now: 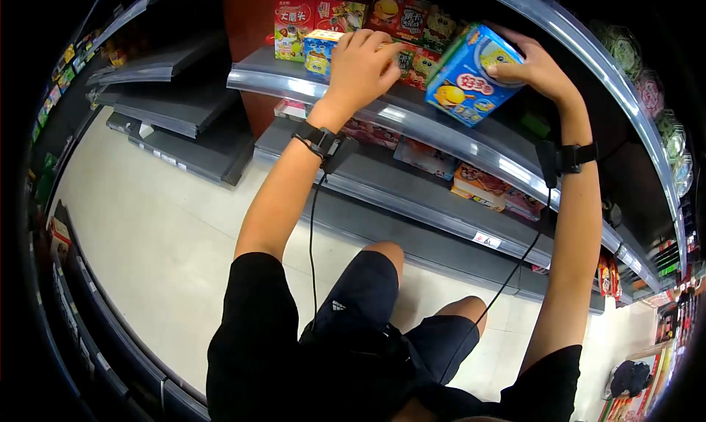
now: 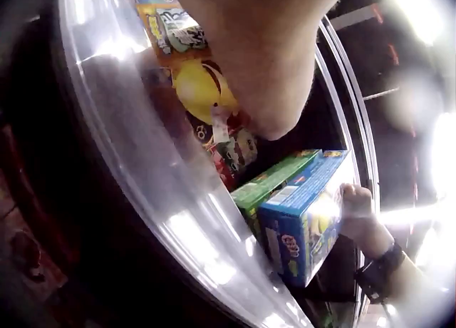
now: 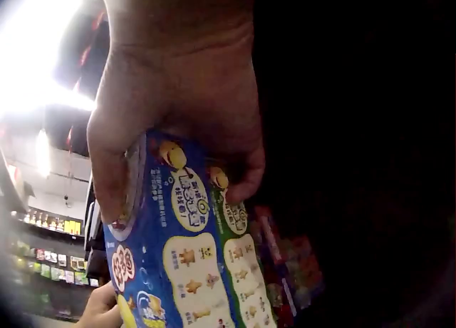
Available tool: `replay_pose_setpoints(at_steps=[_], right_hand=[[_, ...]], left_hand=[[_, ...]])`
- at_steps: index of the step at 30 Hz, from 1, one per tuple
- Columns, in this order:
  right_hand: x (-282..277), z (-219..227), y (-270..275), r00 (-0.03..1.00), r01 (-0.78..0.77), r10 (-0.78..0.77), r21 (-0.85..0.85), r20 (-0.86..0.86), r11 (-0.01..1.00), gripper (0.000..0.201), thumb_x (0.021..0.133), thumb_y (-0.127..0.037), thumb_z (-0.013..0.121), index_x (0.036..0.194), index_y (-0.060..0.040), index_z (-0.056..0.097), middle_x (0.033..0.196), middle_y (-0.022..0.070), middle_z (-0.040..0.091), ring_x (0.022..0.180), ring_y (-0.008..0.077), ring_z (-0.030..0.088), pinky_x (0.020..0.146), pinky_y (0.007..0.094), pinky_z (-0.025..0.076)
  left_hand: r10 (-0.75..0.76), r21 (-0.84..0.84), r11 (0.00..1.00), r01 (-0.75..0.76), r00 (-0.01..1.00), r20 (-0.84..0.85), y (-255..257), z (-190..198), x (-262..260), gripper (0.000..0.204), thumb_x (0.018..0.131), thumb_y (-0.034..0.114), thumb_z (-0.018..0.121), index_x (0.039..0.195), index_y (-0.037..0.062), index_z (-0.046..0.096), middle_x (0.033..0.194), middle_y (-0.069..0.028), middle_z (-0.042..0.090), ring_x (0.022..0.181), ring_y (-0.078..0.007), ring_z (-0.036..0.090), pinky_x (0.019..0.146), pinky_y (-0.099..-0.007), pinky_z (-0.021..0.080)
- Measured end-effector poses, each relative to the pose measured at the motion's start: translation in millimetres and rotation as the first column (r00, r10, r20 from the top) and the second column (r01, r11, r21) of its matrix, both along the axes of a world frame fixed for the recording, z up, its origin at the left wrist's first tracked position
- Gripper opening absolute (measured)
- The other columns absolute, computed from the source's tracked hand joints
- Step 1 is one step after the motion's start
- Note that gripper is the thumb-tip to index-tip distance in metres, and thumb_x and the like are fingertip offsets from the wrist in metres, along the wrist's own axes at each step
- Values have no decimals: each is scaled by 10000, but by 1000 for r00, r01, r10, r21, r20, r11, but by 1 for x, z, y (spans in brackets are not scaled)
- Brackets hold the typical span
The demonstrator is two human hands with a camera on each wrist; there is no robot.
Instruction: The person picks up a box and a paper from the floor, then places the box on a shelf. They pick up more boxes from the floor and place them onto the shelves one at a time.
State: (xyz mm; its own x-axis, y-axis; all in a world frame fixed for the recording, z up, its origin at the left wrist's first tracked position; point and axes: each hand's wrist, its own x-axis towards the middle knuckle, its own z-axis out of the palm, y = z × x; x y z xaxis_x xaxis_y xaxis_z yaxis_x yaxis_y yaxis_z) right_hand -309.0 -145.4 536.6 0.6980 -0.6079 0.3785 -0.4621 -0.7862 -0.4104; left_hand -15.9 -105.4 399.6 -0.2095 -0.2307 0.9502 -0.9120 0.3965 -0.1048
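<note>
My right hand (image 1: 540,73) grips a blue snack box (image 1: 474,80) printed with a yellow cartoon figure, thumb across its front. In the right wrist view, a green snack box (image 3: 242,257) lies flat against the blue one, within the same grip. The pair tilts over the shelf edge. My left hand (image 1: 364,65) is over the row of small boxes to the left, its fingers bent at their tops. Just beside it stands a blue and yellow box (image 1: 320,54). Whether the left fingers hold a box I cannot tell; the hand itself hides them.
Red boxes (image 1: 294,25) stand at the left end of this shelf (image 1: 257,65). Behind the left hand are more dark red boxes (image 1: 397,14). A clear strip (image 1: 412,120) runs along the shelf's front. On the lower shelf lie several packages (image 1: 426,157). Thin cables hang from both wrists.
</note>
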Motion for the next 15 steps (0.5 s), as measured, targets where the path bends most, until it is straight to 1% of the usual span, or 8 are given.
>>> replay_pose_setpoints(at_steps=[2,3,4,6,7,9,13,15], right_hand=[[16,-3,4,999,-23,21,-81,-31,996,880,695,-407,806,1405,-18,460,1174,210,629,996,268,654,886,376,531],[27,-6,8,999,-29,27,-78,-34,996,874,709,-385,805,1410,-6,445,1200,224,614,1021,290,649,893,390,533],[37,-8,7,999,30,-32,-55,-42,998,881,707,-377,806,1410,4,436,1213,242,604,1036,306,647,904,398,534],[50,-7,9,999,-7,2,-130,-38,992,867,707,-373,804,1397,14,448,1206,250,608,1037,309,651,907,404,537],[56,-5,9,999,-9,3,-127,-49,992,864,708,-378,802,1393,15,454,1203,251,609,1037,311,651,907,403,537],[68,-1,12,997,-13,3,-124,-75,992,857,708,-389,799,1385,17,464,1199,252,612,1037,315,653,907,403,537],[82,3,2,972,40,-53,-63,-231,997,828,726,-416,779,1371,10,484,1197,253,614,1049,321,651,918,398,531],[82,-9,-18,981,39,-64,-134,-184,990,809,736,-416,774,1368,2,490,1206,253,611,1054,326,648,922,402,528]], left_hand=[[15,-3,1000,-15,1000,-14,1,1,6,242,822,207,607,1032,125,692,1040,-26,636,1046,-239,563,930,-412,383],[13,3,1000,-13,1000,-12,1,0,8,221,849,210,588,1028,127,689,1046,-22,635,1059,-235,558,942,-411,370],[4,-6,1000,-4,1000,-12,0,0,9,221,860,210,580,1036,129,687,1049,-23,634,1063,-234,555,946,-410,366],[-10,-21,1000,10,1000,-15,0,-1,10,222,881,209,564,1052,132,682,1053,-25,632,1072,-234,550,954,-408,357],[-7,-4,1000,7,1000,-9,-1,-2,11,228,904,214,544,1074,136,674,1067,-26,626,1083,-232,538,964,-405,344],[-4,-20,1000,3,1000,-10,-5,-4,12,237,898,224,550,1081,135,671,1072,-26,621,1076,-229,535,961,-403,342],[25,-37,999,-26,999,-24,-7,-7,9,250,880,256,575,1075,131,670,1076,-23,614,1050,-224,530,947,-397,339],[10,-98,995,-12,1000,-20,-10,-6,10,215,847,271,618,1001,133,677,1015,-13,615,979,-215,540,904,-384,359]])
